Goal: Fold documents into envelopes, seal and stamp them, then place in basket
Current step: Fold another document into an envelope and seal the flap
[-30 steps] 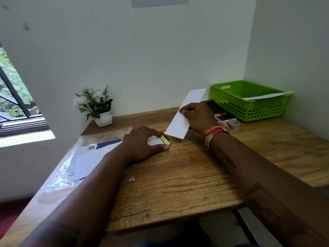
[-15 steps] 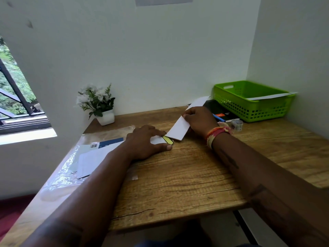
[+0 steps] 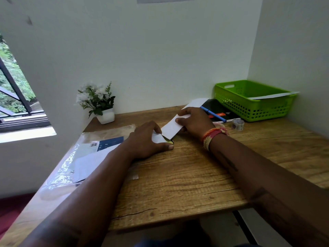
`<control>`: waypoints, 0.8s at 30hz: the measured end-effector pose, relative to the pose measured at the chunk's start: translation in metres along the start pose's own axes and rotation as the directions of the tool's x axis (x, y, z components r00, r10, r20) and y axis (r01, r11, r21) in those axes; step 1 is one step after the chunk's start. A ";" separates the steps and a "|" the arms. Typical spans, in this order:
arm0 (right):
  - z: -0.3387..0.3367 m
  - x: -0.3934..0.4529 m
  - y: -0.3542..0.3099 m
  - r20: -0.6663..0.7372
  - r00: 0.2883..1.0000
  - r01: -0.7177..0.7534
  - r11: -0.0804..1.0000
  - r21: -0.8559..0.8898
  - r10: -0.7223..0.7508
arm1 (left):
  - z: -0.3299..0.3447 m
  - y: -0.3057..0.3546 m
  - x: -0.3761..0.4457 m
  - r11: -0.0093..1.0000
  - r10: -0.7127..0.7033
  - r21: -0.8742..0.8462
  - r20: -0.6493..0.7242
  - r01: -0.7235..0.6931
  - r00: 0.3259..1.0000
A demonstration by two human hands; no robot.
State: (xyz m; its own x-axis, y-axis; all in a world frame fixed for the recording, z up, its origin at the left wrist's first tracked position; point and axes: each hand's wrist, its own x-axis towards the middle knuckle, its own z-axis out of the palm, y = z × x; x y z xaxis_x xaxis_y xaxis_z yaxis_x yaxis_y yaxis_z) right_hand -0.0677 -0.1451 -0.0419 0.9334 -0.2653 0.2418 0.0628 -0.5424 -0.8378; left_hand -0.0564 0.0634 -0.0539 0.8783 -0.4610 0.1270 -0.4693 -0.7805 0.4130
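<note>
Right hand (image 3: 194, 123) pinching folded document (image 3: 171, 129), left hand (image 3: 148, 139) gripping envelope (image 3: 158, 138) mouth, bare table (image 3: 195, 175) in front

Soft daylight in a room, a bit blurry.

Light comes in from the window (image 3: 16, 97) on the left. The leaves outside look very bright and washed out. The window ledge glows white. The clear plastic bag (image 3: 71, 157) shines with white glare spots. The walls look pale and a little green-grey. The wooden table (image 3: 187, 184) is lit evenly, with soft dark shadows under the arms. The picture bends at the edges, so the walls lean. The green basket (image 3: 249, 100) looks smeared, and the near arms are fuzzy.
</note>
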 end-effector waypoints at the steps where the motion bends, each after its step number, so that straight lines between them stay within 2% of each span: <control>1: 0.001 -0.001 -0.001 0.012 1.000 -0.007 1.000 0.013 0.007 | 0.001 0.000 0.000 1.000 0.007 -0.003 -0.008 -0.007 1.000; 5: 0.006 -0.008 -0.006 0.015 1.000 -0.005 0.997 -0.078 0.007 | 0.002 0.000 -0.001 1.000 0.011 -0.006 -0.029 -0.012 1.000; 9: 0.011 -0.016 -0.009 0.067 0.998 0.012 0.999 -0.044 -0.009 | 0.002 -0.003 0.001 0.999 0.021 -0.032 -0.070 -0.024 0.997; 13: 0.007 -0.017 -0.016 0.135 0.988 0.087 0.993 -0.078 -0.076 | 0.003 -0.005 0.003 0.999 0.022 -0.044 -0.045 -0.024 0.999; 19: -0.003 -0.013 -0.010 0.375 0.926 -0.011 0.999 -0.051 0.029 | 0.004 -0.005 0.003 0.996 0.084 -0.036 -0.064 -0.086 0.994; 24: -0.005 -0.014 -0.012 0.293 0.956 -0.008 1.000 -0.019 0.013 | 0.006 -0.002 0.003 0.995 0.092 -0.034 -0.033 -0.093 0.995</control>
State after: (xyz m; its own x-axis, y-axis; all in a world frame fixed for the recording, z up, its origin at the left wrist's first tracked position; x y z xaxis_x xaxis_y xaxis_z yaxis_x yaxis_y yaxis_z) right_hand -0.0831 -0.1394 -0.0329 0.9967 -0.0275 0.0769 0.0487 -0.5557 -0.8299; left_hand -0.0531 0.0608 -0.0600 0.8338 -0.5168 0.1942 -0.5459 -0.7192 0.4298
